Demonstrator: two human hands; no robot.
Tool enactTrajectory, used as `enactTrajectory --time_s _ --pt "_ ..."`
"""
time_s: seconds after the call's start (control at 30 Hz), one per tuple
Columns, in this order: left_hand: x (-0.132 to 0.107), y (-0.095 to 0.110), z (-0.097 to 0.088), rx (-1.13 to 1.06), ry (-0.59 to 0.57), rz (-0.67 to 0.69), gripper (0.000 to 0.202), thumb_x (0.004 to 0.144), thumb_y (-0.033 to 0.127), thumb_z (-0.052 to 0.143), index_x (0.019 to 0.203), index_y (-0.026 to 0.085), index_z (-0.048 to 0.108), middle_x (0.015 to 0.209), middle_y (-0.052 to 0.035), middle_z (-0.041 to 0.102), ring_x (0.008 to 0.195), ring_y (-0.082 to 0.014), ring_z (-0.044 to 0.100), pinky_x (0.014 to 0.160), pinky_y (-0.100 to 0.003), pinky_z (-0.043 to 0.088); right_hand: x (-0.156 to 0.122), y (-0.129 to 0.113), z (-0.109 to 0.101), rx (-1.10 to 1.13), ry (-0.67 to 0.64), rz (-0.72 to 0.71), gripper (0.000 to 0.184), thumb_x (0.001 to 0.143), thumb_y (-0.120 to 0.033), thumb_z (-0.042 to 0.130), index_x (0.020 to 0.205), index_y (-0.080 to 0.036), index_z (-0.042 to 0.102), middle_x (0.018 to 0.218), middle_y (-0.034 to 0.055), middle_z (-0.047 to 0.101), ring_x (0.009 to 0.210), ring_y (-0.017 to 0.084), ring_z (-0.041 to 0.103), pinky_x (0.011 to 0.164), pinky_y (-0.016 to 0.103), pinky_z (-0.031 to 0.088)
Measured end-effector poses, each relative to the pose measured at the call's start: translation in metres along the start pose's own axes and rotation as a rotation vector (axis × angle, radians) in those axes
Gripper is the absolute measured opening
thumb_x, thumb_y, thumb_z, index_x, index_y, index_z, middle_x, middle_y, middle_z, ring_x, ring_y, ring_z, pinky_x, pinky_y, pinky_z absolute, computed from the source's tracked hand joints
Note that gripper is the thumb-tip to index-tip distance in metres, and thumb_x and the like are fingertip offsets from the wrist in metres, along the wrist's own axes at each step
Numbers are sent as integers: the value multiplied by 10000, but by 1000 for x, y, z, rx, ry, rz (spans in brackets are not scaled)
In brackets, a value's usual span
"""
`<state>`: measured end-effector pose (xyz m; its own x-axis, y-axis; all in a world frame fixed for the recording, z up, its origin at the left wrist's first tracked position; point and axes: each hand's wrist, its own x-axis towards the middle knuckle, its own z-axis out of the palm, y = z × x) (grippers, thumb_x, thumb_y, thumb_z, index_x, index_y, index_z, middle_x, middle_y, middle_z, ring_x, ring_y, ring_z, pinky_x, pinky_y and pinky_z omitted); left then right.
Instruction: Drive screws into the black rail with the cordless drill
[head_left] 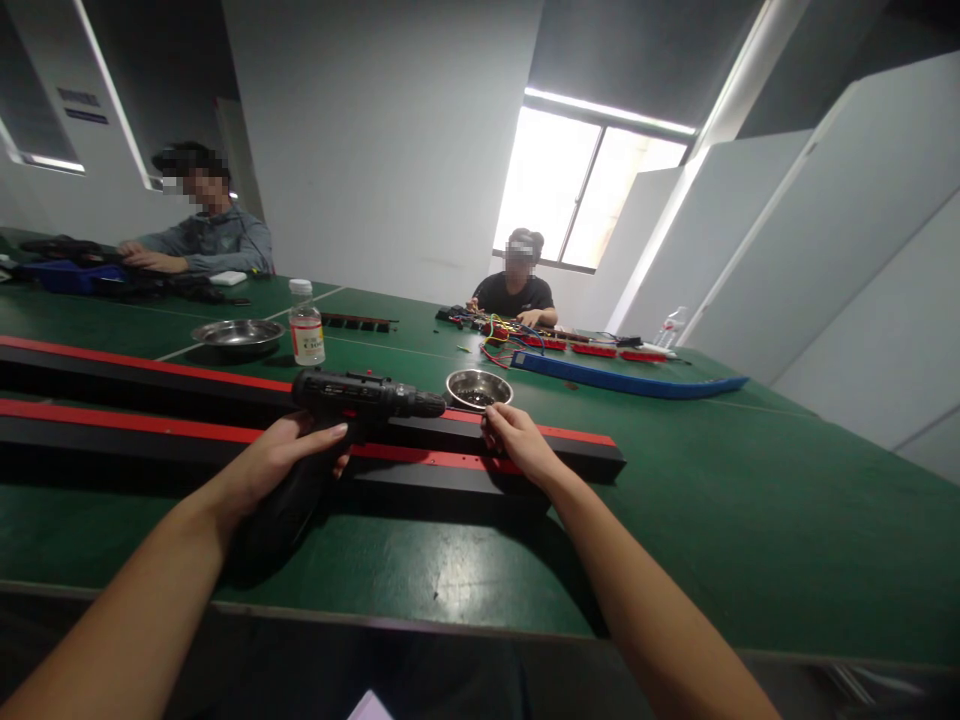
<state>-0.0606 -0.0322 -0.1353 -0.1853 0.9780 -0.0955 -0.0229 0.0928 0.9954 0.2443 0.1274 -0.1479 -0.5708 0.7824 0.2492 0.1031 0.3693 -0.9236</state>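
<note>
My left hand (289, 455) is wrapped round the grip of a black cordless drill (352, 397), whose chuck points right. In front of the steel bowl (480, 388), my right hand (514, 440) has its fingers pinched together; what sits between them is too small to make out. Small dark pieces lie in that bowl. Two long black bars with red top strips run side by side under my hands: a nearer bar (435, 487) and a farther bar (585, 447). Small holes show in the red strip of the nearer one.
A wide steel dish (238, 338) and a labelled plastic bottle (306, 325) stand beyond the bars. Farther right lie a curved blue strip (622, 380) and a wired red assembly (540, 338). Across the green table (750, 500) sit two people, a person on the left (217, 235) and another (514, 290).
</note>
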Motion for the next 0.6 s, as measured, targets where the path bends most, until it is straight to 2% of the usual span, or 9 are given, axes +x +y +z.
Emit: enactTrajectory --time_s 0.37,0.6 --pt "-4 2 1 57 -2 73 322 787 435 780 977 211 650 779 -6 704 693 -176 662 637 -257 531 -1 -4 0 -48 18 6 448 948 -583 509 745 -186 555 643 -4 539 558 121 469 523 262 341" --pt "-11 9 9 1 38 55 375 744 405 809 1021 221 637 779 2 701 662 -174 659 613 -261 535 -2 -7 1 -28 21 28 461 931 -600 522 717 -192 530 619 -9 525 562 126 477 547 263 364"
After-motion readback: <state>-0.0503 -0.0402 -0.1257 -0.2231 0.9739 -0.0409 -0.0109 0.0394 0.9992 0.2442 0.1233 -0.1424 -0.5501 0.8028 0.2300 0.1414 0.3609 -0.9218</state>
